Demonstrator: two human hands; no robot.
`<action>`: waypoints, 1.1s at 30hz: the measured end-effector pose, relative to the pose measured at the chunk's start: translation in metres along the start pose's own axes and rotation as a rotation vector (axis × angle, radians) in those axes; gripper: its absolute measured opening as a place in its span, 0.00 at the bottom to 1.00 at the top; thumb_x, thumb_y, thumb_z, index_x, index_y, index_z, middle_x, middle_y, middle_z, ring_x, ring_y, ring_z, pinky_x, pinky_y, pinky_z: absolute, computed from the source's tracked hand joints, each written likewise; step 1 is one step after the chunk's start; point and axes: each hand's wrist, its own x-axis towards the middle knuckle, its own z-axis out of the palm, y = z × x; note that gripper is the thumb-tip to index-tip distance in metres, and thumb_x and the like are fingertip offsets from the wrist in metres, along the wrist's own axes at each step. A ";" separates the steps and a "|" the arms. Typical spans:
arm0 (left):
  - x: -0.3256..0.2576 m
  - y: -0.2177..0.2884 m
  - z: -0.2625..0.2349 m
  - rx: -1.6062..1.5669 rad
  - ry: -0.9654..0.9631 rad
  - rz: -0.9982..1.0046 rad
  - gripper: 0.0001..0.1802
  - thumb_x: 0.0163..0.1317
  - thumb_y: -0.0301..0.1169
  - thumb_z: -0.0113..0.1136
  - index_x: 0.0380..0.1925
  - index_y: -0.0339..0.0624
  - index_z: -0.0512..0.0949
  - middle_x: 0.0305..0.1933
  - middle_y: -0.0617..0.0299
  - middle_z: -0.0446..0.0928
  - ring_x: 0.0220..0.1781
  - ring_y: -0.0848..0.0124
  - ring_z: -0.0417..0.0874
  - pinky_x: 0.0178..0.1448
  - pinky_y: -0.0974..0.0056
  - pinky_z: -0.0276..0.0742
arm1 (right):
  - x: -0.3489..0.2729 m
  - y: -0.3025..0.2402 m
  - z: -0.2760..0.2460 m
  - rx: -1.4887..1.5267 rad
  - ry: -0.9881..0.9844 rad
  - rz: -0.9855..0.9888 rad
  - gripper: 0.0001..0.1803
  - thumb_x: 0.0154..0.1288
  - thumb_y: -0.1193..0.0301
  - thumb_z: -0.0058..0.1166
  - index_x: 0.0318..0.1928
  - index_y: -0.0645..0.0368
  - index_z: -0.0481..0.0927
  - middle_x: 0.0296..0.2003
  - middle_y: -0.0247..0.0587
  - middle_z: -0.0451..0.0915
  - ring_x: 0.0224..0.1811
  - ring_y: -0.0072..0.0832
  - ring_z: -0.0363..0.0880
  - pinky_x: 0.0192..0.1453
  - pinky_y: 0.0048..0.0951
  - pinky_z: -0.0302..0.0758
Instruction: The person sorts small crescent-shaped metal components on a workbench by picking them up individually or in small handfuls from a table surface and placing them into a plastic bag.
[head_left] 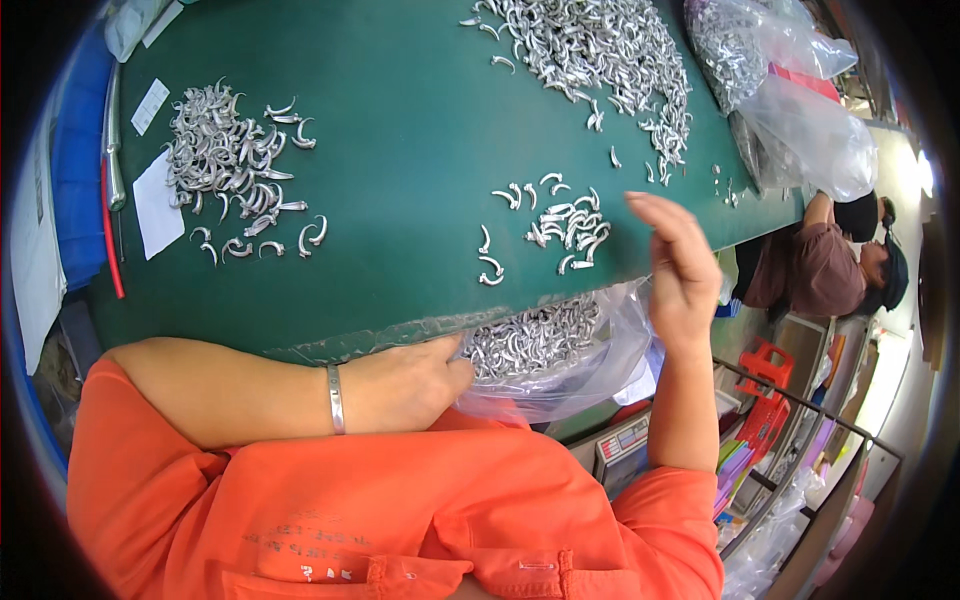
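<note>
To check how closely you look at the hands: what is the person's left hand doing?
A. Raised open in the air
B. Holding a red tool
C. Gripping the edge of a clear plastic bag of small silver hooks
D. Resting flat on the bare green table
C: the left hand pinches the rim of the clear plastic bag holding silver hooks, while the right hand is raised open.

bright even light, sharp, fisheye-bent dark rim

A green table [400, 150] fills the upper frame. Silver hook piles [225, 160] lie left, centre and top; paper slips [155, 205] far left
</note>
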 end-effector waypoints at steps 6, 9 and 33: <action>0.002 0.000 -0.003 0.001 -0.016 -0.015 0.10 0.56 0.24 0.56 0.34 0.27 0.70 0.49 0.32 0.68 0.47 0.38 0.80 0.50 0.47 0.79 | -0.026 -0.008 0.008 -0.012 -0.196 -0.156 0.26 0.49 0.92 0.43 0.49 0.66 0.81 0.50 0.50 0.83 0.55 0.45 0.80 0.62 0.38 0.73; 0.000 -0.001 0.002 0.010 0.013 0.004 0.10 0.55 0.24 0.56 0.34 0.27 0.70 0.51 0.30 0.67 0.48 0.37 0.80 0.50 0.47 0.79 | -0.035 -0.006 0.004 -0.032 0.118 0.043 0.21 0.58 0.92 0.43 0.48 0.67 0.81 0.45 0.48 0.84 0.49 0.42 0.81 0.57 0.34 0.74; 0.007 -0.002 -0.008 0.208 0.005 0.116 0.13 0.55 0.29 0.60 0.34 0.28 0.75 0.62 0.21 0.62 0.62 0.30 0.69 0.64 0.48 0.70 | 0.057 -0.013 0.042 -0.146 -0.049 -0.123 0.09 0.52 0.82 0.59 0.35 0.62 0.75 0.34 0.49 0.78 0.39 0.52 0.78 0.44 0.44 0.77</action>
